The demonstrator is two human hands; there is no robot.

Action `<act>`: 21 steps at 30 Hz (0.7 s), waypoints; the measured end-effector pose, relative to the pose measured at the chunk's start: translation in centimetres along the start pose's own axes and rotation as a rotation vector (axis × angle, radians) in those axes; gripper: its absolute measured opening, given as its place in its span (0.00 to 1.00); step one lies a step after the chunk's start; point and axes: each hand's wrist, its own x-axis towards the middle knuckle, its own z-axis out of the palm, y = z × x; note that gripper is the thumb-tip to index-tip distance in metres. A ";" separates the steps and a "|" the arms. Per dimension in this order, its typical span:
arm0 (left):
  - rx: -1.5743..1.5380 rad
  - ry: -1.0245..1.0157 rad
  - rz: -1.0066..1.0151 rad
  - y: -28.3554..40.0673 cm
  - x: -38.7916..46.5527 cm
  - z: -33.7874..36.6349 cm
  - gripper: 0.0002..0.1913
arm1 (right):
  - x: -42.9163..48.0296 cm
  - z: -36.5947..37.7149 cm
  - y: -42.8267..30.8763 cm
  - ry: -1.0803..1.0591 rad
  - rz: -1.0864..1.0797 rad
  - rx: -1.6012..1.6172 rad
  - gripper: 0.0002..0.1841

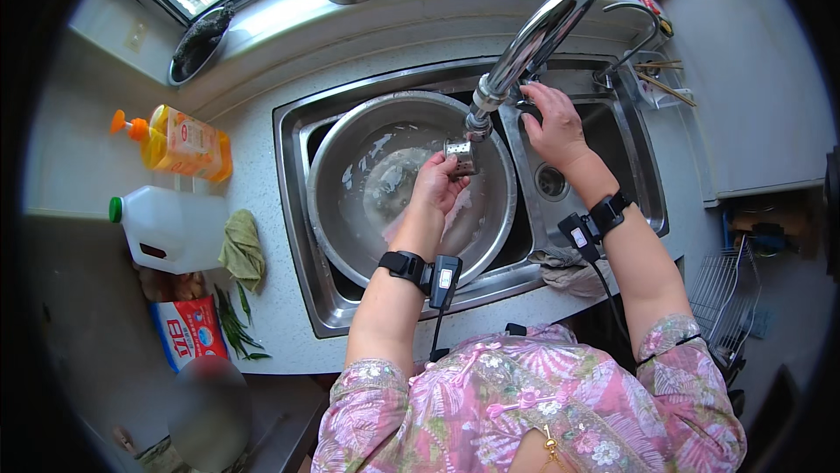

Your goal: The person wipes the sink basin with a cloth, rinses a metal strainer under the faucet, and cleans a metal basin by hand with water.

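My left hand (438,184) holds a small perforated metal strainer cup (462,158) just below the spout of the chrome faucet (525,46). Beneath it, a large steel basin (321,237) with water in it sits in the left bowl of the double sink (295,276); a pinkish cloth (458,210) shows in the water, partly behind my left hand. My right hand (554,120) is at the faucet's base, fingers apart near the handle, which is partly hidden. Whether the fingertips touch the handle I cannot tell.
A soap pump bottle (193,145), a white plastic jug (174,227), a green cloth (243,250), green peppers (233,325) and a red-and-blue packet (190,332) lie left. A grey rag (574,273) hangs over the sink's front edge. A smaller tap (633,46) and chopsticks (666,88) are at right.
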 end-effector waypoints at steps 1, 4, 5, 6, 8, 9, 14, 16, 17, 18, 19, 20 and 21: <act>-0.006 -0.018 -0.006 -0.2 0.1 0.0 0.07 | 0.2 0.8 0.6 -0.114 0.076 0.050 0.15; 0.004 -0.034 0.008 -0.4 0.2 0.1 0.08 | 0.3 1.8 0.8 -0.263 0.148 0.021 0.16; 0.003 -0.035 0.016 -0.4 0.2 0.1 0.08 | 0.2 1.9 0.6 -0.280 0.147 -0.019 0.16; -0.001 -0.037 0.011 -0.3 0.2 0.3 0.08 | 0.0 2.0 0.5 -0.268 0.122 -0.031 0.17; 0.010 -0.020 0.015 -0.3 0.2 0.6 0.07 | -0.5 2.0 0.4 -0.257 0.110 -0.014 0.17; 0.016 -0.014 0.016 -0.2 0.2 0.8 0.07 | -0.7 2.0 0.4 -0.249 0.106 -0.008 0.16; 0.034 -0.029 0.003 -0.7 0.3 0.8 0.09 | -1.2 1.9 0.4 -0.268 0.101 -0.066 0.15; 0.053 -0.038 -0.005 -0.7 0.1 1.1 0.09 | -1.2 1.8 0.0 -0.195 0.001 -0.114 0.15; 0.066 -0.047 -0.005 -0.7 -0.1 1.2 0.10 | -1.2 1.7 -0.6 -0.122 -0.096 -0.150 0.15; 0.079 -0.058 -0.006 -0.7 -0.3 1.4 0.10 | -1.3 1.7 -1.1 -0.047 -0.191 -0.189 0.15; 0.080 -0.068 -0.005 -0.7 -0.4 1.6 0.10 | -1.4 2.0 -1.6 -0.095 -0.178 -0.077 0.16; 0.080 -0.079 -0.005 -0.6 -0.5 1.7 0.11 | -1.7 2.5 -2.1 -0.144 -0.164 0.035 0.17; 0.080 -0.089 -0.003 -0.6 -0.7 1.8 0.11 | -1.9 3.1 -2.5 -0.192 -0.151 0.147 0.18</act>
